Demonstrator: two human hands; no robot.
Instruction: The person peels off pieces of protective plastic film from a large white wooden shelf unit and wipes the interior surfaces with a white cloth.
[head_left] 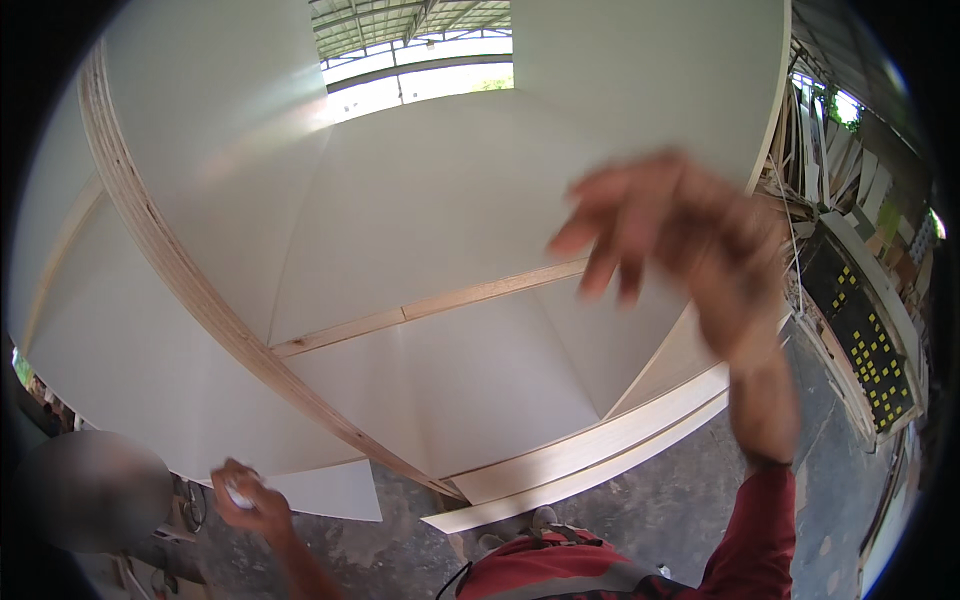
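My right hand is raised in front of the white panels, smeared by motion, with its fingers apart and nothing visible in them. Just behind it in the picture runs a pale wooden strip across a large white cabinet-like frame. Low on the left, my left hand is closed around a small white object whose kind I cannot make out. This hand is near the lower edge of a white panel.
A thick layered plywood edge curves down the left side. Pale boards form the near bottom edge above the grey floor. Another person's blurred head is at lower left. Stacked boards and a black panel with yellow squares stand right.
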